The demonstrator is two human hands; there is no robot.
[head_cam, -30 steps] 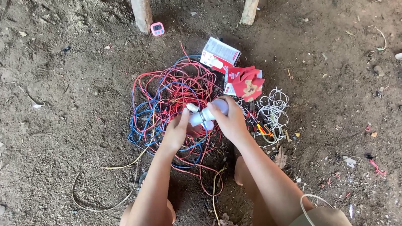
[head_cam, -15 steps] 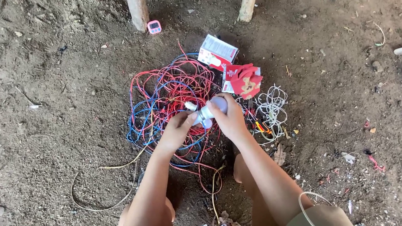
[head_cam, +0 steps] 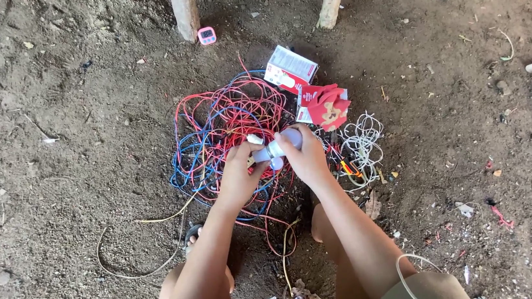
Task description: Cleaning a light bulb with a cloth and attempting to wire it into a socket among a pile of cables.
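My left hand (head_cam: pixel 239 175) and my right hand (head_cam: pixel 305 155) meet over a tangle of red and blue wires (head_cam: pixel 228 127) on the dirt ground. Between them I hold a small white object, a bulb with a socket-like piece (head_cam: pixel 272 150). The right hand grips its rounded end; the left hand's fingers close on the other end. My bare forearms run down to the frame's bottom edge.
A red-and-white carton (head_cam: pixel 291 69), red gloves (head_cam: pixel 329 106) and a coil of white wire (head_cam: pixel 362 147) lie beyond the tangle. Two wooden posts (head_cam: pixel 184 8) stand at the top, a small pink device (head_cam: pixel 206 35) between them. A loose tan wire (head_cam: pixel 141 269) curls at left.
Both hands have stayed over the wire tangle with the white object, shifting it only slightly. The view has barely moved.
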